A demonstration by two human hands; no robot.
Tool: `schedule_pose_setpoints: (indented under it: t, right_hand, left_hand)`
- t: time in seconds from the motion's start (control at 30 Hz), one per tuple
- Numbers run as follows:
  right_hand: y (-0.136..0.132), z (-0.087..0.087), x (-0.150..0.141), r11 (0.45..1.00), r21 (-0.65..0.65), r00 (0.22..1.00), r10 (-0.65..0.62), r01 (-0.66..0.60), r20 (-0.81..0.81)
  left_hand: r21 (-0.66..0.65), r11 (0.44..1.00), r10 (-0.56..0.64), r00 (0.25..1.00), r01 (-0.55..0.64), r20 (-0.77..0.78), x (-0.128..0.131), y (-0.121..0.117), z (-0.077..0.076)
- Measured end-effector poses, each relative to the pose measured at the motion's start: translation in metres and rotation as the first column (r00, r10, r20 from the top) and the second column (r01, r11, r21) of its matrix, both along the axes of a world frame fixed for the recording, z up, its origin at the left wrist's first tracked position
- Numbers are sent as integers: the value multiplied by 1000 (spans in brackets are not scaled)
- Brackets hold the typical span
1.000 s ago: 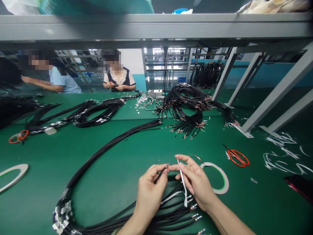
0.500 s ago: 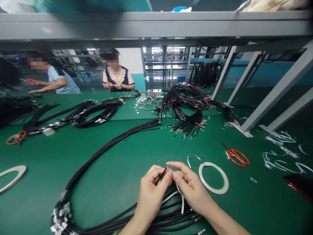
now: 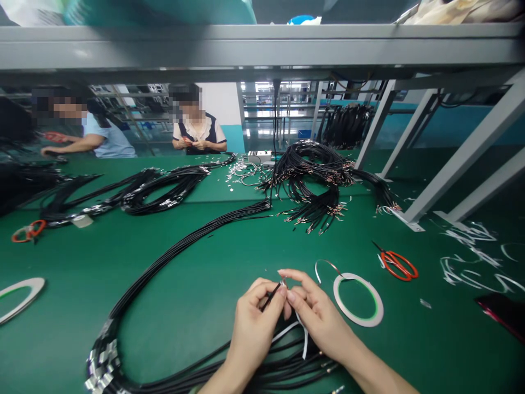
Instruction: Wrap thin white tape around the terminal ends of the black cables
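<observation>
Between thumb and fingers, my left hand (image 3: 256, 314) pinches a black cable (image 3: 269, 297) close to its end. My right hand (image 3: 314, 312) meets it at the cable's tip, thumb and fingers closed around the small end there. A narrow white tape strip (image 3: 304, 339) hangs below my right hand, its upper part hidden by the fingers. Beneath both wrists lies a bundle of black cables (image 3: 180, 249), curving away to the left and back, with silvery tape wraps (image 3: 102, 364) at its lower left bend. Just right of my right hand rests a white tape roll (image 3: 379, 306) with a green inner ring.
Orange-handled scissors (image 3: 400, 265) lie at right, near scattered white strips (image 3: 467, 268). Coiled black cables (image 3: 311, 161) sit farther back. Grey metal legs (image 3: 459, 153) stand at right beneath an overhead shelf (image 3: 262, 46). Two co-workers, one in a dark vest (image 3: 213, 128), work across the table.
My right fingers have shifted slightly at the cable's tip, with the lower fingers curling inward. The left hand stays nearly still. A co-worker's arm at far left has moved a little.
</observation>
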State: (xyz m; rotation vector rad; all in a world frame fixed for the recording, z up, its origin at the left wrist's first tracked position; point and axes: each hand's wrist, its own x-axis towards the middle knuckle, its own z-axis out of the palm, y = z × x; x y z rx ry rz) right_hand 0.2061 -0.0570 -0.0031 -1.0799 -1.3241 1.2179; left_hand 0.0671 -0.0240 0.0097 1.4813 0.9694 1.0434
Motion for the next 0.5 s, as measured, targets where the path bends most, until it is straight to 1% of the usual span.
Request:
schedule_pose_setpoints:
  t: [0.3, 0.37, 0.5]
  right_hand:
    - [0, -2, 0, 1000, 18, 1000, 0, -1, 31]
    - [0, -3, 0, 1000, 22, 999, 6, -7, 46]
    - [-1, -2, 0, 999, 34, 996, 22, -25, 91]
  left_hand:
    - [-22, 1000, 1, 999, 0, 34, -1, 1, -4]
    - [-44, 999, 26, 999, -24, 46, -1, 1, -6]
    - [-99, 987, 130, 989, -123, 64, -2, 1, -9]
